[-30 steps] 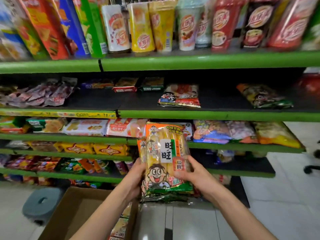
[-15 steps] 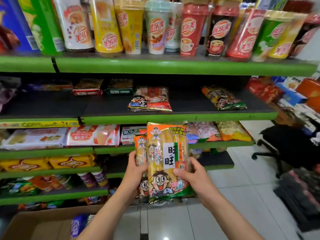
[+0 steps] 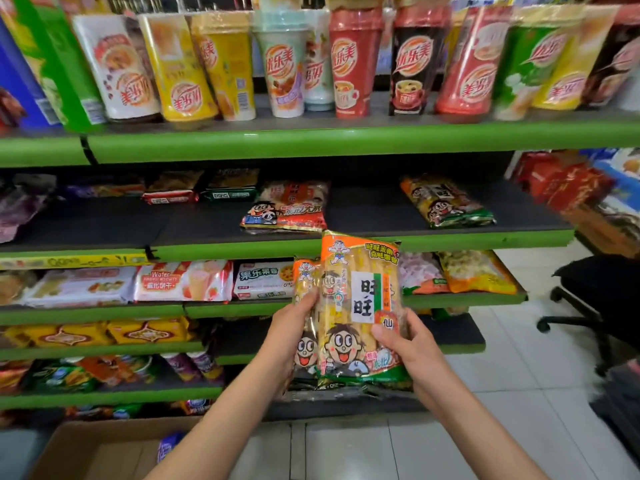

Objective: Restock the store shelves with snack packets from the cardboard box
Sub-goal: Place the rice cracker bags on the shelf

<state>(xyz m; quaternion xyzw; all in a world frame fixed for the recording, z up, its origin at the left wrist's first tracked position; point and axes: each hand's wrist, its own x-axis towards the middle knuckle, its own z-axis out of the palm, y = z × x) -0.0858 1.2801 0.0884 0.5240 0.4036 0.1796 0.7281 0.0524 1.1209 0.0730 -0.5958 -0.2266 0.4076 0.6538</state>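
Both hands, left (image 3: 289,336) and right (image 3: 403,341), are pinching stacked snack packets (image 3: 356,306). Glossy film looking slippery; rear packet could be sliding out toward 6 o'clock.

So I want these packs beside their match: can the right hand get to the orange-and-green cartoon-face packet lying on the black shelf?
Probably yes: the packet lies alone above the right hand, with nothing between, though that hand grips the held packets.

Glossy plastic snack packets (image 3: 360,306), matt cardboard box (image 3: 104,445), shiny floor tiles (image 3: 519,393)
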